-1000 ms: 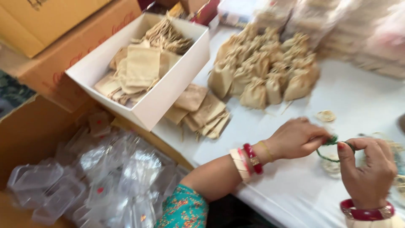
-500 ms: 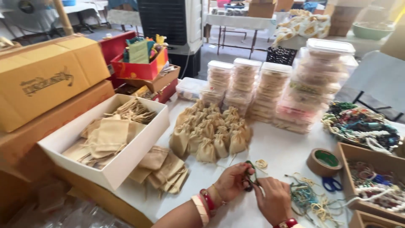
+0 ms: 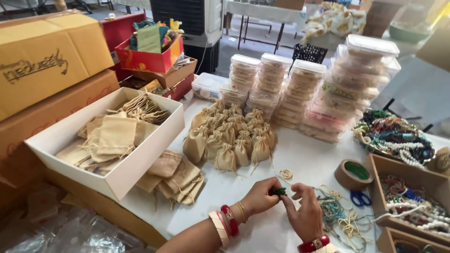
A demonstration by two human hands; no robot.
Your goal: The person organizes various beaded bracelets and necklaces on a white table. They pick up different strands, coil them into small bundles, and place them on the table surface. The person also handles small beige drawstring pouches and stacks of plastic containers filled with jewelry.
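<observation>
Both hands met low in the middle of the head view, over the white table [image 3: 300,164]. The left hand [image 3: 260,199] and the right hand [image 3: 304,218] each pinched a small dark green beaded piece [image 3: 280,191] between thumb and fingertips, so it sat just above the tabletop, at about six o'clock from the cluster of filled drawstring pouches [image 3: 232,138]. At two o'clock from the hands lay a roll of brown tape [image 3: 354,174], with blue-handled scissors [image 3: 360,199] near it and a tangle of cords and bead strands [image 3: 340,218] just beside the right hand. At ten o'clock stood a white box of flat cloth bags [image 3: 112,140], with more flat pouches [image 3: 176,178] stacked at its corner. Stacks of clear lidded containers [image 3: 304,93] rose at twelve o'clock. The grip looked slight, resting on fingertips alone, so in my judgement the green piece could slip and drop into the loose cords beside the right hand, where it would be hard to pick out. A pull too hard might also snap its thread, though the thread itself was too small to make out. The right wrist hung near the tangle and could snag it.
</observation>
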